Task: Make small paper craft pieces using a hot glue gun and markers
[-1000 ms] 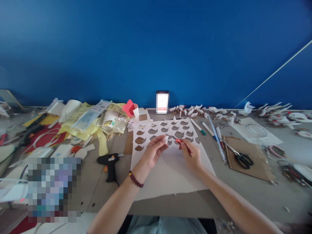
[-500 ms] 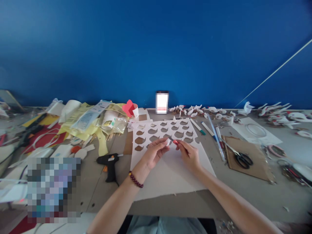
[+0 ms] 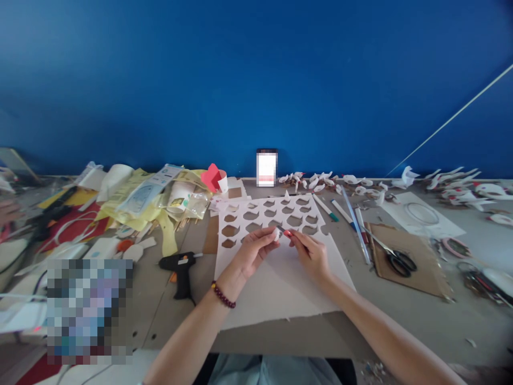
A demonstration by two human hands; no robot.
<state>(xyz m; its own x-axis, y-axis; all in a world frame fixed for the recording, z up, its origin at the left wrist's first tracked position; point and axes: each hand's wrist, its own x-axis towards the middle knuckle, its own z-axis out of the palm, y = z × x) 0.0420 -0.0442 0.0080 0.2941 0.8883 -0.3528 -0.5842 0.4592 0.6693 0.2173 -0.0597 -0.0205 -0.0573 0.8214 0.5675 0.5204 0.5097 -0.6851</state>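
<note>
My left hand [image 3: 258,247] is closed, with a small white piece [image 3: 277,233] pinched at its fingertips. Facing it, my right hand [image 3: 310,254] grips a slim tool [image 3: 282,229] whose dark grey, narrow end meets the white piece. Most of the tool is hidden by the fingers, so its kind does not show. A touch of red appears at the right fingertips. Both hands hover over a large white sheet [image 3: 280,289] with rows of fish- or bird-shaped holes cut across its far half.
A black glue gun [image 3: 182,272] lies left of the sheet. To the right are markers [image 3: 325,207], a clear strip [image 3: 356,227] and black-handled scissors [image 3: 395,259] on cardboard [image 3: 425,278]. Several white paper birds [image 3: 320,181] line the back. Packets and paper [image 3: 148,195] crowd the left.
Both hands stay almost in place, with the white piece and tool held together at the fingertips. At the far left edge, a blurred skin-toned shape has come into view.
</note>
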